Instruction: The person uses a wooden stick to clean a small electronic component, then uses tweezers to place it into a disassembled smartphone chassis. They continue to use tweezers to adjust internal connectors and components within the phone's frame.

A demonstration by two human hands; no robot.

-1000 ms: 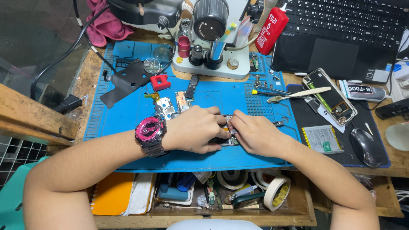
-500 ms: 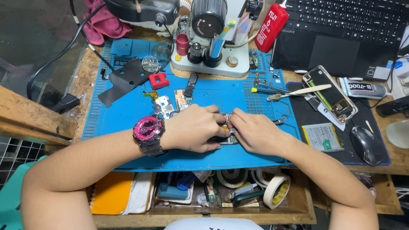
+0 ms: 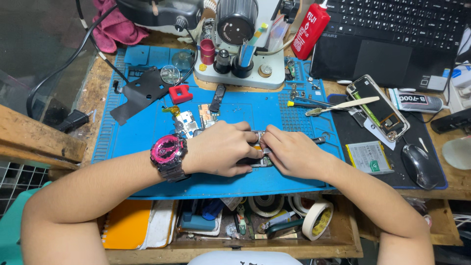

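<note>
Blue mat (image 3: 147, 127): lying across the wooden surface (image 3: 95, 88), carrying the work and loose parts.
Small device (image 3: 255, 147): sitting near the mat's middle, mostly hidden between both hands; only its metal edge and dark body are showing.
Left hand (image 3: 221, 149): resting on the mat, fingers (image 3: 248, 142) curling closed over the device's left side and pressing it down.
Right hand (image 3: 294, 154): lying just beside the left, fingertips (image 3: 267, 140) pinching tight at the device's top edge; whether they are holding a small part, I cannot tell.
Pink watch (image 3: 168, 154): sitting on the left wrist.
Circuit boards (image 3: 189, 120): lying on the mat just behind the left hand.
Opened phone (image 3: 378, 108): lying on the black pad (image 3: 353, 132) to the right, well apart from the hands.
Tape roll (image 3: 316, 221): sitting in the open drawer (image 3: 235, 245) below.
</note>
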